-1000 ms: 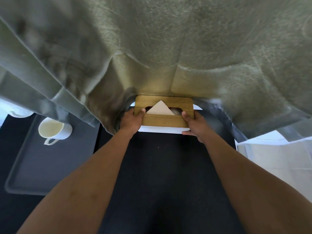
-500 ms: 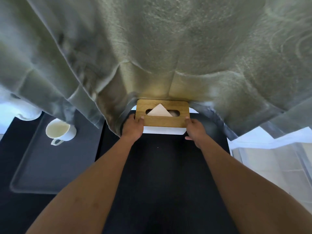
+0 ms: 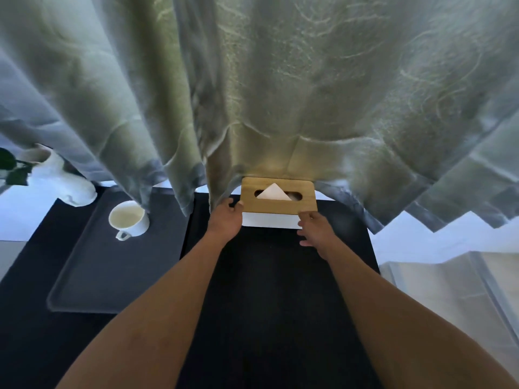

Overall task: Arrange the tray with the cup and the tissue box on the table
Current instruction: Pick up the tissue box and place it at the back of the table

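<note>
A white rectangular tissue box with a wooden lid (image 3: 278, 202) sits at the far edge of the black table (image 3: 275, 290), its back side tucked right against the hem of the pale grey-green curtain (image 3: 280, 94). Its long axis runs left to right across the view, the oval slot faces up, and a white tissue (image 3: 273, 191) pokes out of it in a peak. The left hand (image 3: 226, 219) is curled against the box's near left corner, thumb on the edge of the lid, fingers bent around the left end; whether it grips firmly cannot be told. The right hand (image 3: 316, 227) lies at the near right corner with fingers loosely spread, touching the lid's edge at most and clasping nothing. Well to the left, a dark grey rectangular tray (image 3: 112, 276) lies flat on the table, long axis running away from the viewer, and a white ceramic cup (image 3: 129, 220) stands upright in its far part, handle pointing toward the viewer. Beyond the tray stands a white vase (image 3: 60, 181).
</note>
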`<control>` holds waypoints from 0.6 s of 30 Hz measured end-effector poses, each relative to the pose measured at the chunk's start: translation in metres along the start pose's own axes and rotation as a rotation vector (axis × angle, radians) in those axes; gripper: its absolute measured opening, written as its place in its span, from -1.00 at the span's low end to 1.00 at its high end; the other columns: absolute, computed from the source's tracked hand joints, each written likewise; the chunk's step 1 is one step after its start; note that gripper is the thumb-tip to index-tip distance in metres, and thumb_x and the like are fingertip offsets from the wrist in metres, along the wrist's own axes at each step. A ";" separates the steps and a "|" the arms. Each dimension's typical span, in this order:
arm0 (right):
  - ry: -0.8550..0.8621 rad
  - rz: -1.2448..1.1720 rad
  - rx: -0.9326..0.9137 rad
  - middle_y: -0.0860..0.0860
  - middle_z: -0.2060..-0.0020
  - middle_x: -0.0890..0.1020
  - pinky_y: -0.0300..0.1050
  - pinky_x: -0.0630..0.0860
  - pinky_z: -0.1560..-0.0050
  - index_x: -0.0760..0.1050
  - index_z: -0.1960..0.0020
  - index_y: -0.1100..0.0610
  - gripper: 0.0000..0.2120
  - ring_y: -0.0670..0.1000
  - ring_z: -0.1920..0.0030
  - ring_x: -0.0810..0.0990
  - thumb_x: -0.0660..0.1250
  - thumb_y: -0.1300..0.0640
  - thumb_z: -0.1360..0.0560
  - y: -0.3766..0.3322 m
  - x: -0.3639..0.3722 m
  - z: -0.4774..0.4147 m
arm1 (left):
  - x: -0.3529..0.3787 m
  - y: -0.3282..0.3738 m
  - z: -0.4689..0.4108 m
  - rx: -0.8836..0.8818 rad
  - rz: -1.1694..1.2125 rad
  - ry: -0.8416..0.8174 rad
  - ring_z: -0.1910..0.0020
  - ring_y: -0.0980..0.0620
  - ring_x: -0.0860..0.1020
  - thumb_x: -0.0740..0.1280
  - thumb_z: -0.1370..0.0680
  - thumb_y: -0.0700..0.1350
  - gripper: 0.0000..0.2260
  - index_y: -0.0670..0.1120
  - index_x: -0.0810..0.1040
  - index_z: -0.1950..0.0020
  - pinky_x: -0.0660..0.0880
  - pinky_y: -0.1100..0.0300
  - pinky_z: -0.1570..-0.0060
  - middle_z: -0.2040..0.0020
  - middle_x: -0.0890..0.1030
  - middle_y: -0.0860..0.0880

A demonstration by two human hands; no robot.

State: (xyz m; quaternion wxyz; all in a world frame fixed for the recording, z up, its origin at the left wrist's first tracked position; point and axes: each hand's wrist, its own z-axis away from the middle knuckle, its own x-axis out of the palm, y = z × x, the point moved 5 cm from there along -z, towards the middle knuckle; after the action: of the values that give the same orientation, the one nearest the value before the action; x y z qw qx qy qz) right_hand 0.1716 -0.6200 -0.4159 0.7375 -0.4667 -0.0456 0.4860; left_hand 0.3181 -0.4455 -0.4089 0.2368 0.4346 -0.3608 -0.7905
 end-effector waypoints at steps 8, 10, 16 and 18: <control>-0.028 0.013 -0.063 0.21 -0.13 0.59 0.13 0.59 -0.16 0.42 -0.18 0.10 -0.66 0.17 -0.16 0.60 0.07 -0.11 -0.63 -0.009 0.027 0.053 | -0.032 -0.016 0.033 0.029 -0.004 -0.023 -0.24 -0.20 0.51 0.11 -0.61 0.14 -0.54 -0.10 0.42 -0.39 0.40 -0.01 -0.19 -0.27 0.55 -0.19; -0.030 0.037 -0.071 0.24 -0.18 0.58 0.15 0.57 -0.19 0.42 -0.11 0.12 -0.70 0.19 -0.18 0.59 0.07 -0.09 -0.64 -0.007 0.033 0.065 | -0.038 -0.022 0.043 0.034 0.007 -0.030 -0.16 -0.22 0.56 0.12 -0.58 0.17 -0.53 -0.15 0.48 -0.28 0.47 -0.06 -0.14 -0.18 0.60 -0.22; -0.063 0.040 -0.070 0.21 -0.19 0.58 0.15 0.55 -0.23 0.44 -0.06 0.08 -0.73 0.17 -0.18 0.59 0.09 -0.08 -0.65 -0.002 0.055 0.096 | -0.057 -0.041 0.074 0.089 -0.050 -0.046 0.10 -0.01 0.56 0.12 -0.63 0.12 -0.65 -0.09 0.52 -0.17 0.49 0.06 0.06 0.08 0.59 -0.07; -0.084 0.042 -0.068 0.21 -0.19 0.58 0.15 0.54 -0.23 0.45 0.01 0.05 -0.75 0.17 -0.18 0.59 0.10 -0.07 -0.64 -0.002 0.063 0.105 | -0.065 -0.048 0.083 0.106 -0.093 -0.043 0.08 0.00 0.54 0.11 -0.64 0.09 -0.67 -0.09 0.50 -0.21 0.42 0.11 0.08 0.07 0.57 -0.04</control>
State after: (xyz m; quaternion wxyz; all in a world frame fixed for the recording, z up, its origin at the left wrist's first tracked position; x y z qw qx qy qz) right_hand 0.1514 -0.5046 -0.3802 0.7085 -0.4713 -0.0832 0.5187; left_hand 0.2774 -0.3408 -0.3830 0.1684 0.4456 -0.3866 -0.7897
